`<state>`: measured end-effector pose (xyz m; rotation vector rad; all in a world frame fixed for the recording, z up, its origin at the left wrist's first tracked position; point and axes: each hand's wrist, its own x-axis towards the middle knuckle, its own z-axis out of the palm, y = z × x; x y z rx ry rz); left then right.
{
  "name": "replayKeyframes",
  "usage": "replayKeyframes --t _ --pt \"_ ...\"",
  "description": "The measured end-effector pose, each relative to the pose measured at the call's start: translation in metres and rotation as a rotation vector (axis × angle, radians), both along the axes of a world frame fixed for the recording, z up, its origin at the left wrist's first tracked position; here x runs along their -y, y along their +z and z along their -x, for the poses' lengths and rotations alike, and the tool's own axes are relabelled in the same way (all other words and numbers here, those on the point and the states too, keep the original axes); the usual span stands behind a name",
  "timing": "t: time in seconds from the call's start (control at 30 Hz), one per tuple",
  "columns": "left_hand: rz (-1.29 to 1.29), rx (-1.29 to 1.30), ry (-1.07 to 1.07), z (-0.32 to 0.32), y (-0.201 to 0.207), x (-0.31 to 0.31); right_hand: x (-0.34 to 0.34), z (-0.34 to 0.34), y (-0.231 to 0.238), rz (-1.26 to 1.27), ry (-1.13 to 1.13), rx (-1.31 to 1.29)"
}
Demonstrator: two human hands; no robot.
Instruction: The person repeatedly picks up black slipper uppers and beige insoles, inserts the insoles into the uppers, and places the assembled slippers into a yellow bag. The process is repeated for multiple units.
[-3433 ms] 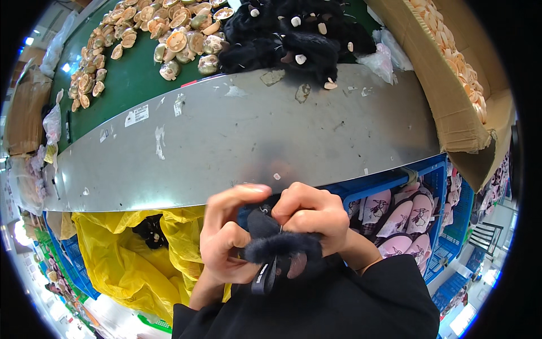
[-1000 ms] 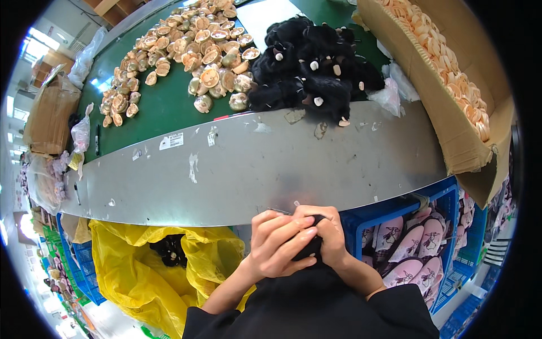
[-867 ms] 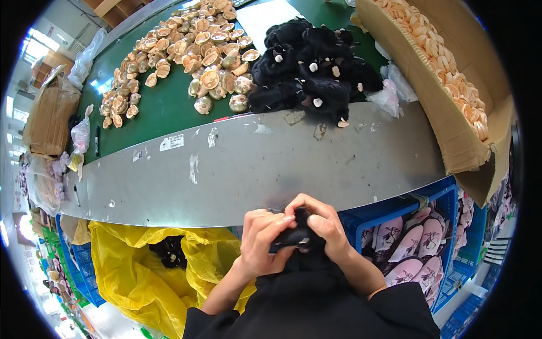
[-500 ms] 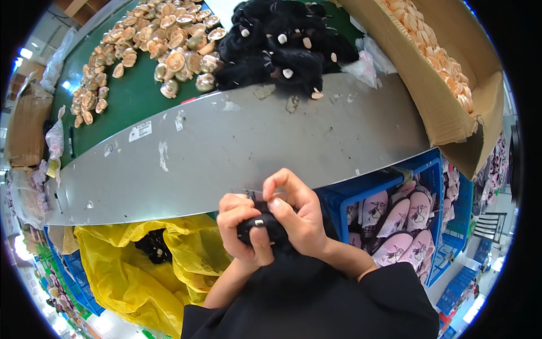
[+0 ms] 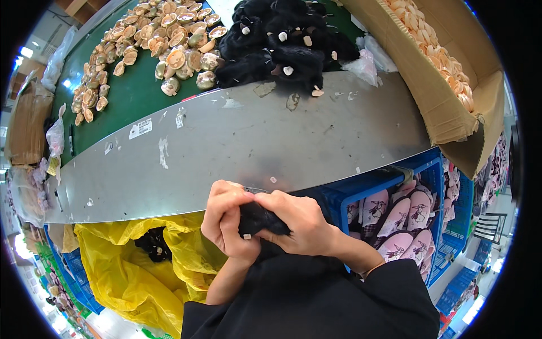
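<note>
Lowered right hand [image 5: 302, 223] slightly, gripping black furry piece [image 5: 261, 219] with left hand [image 5: 227, 213] too, near blue crate [image 5: 354, 194] of pink slippers [image 5: 398, 220].

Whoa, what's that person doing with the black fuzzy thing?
A person's left hand and right hand are holding a small black furry piece between them, by the near edge of a grey metal table. More black furry pieces lie heaped farther back, beside a pile of hollow, peach-lined rounded shells. An open yellow plastic bag sits to the left.
</note>
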<state>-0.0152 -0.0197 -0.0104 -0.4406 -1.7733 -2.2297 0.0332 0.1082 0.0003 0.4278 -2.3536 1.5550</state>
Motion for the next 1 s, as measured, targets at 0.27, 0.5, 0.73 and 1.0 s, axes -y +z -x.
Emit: replayKeyframes --t 0.27,0.5,0.73,1.0 --pt "0.029 -0.372 -0.114 0.014 0.000 0.007 -0.005 -0.006 -0.004 -0.132 0.038 -0.188" --pt "0.239 -0.260 -0.325 0.016 0.015 0.009 -0.034 0.002 0.003 -0.027 0.077 0.052" --pt "0.195 0.335 -0.371 -0.014 0.016 0.020 -0.055 -0.002 0.009 -0.156 0.149 0.160" --pt "0.154 0.285 -0.232 -0.010 0.008 0.011 -0.179 0.053 0.097 -0.607 -0.416 -0.068"
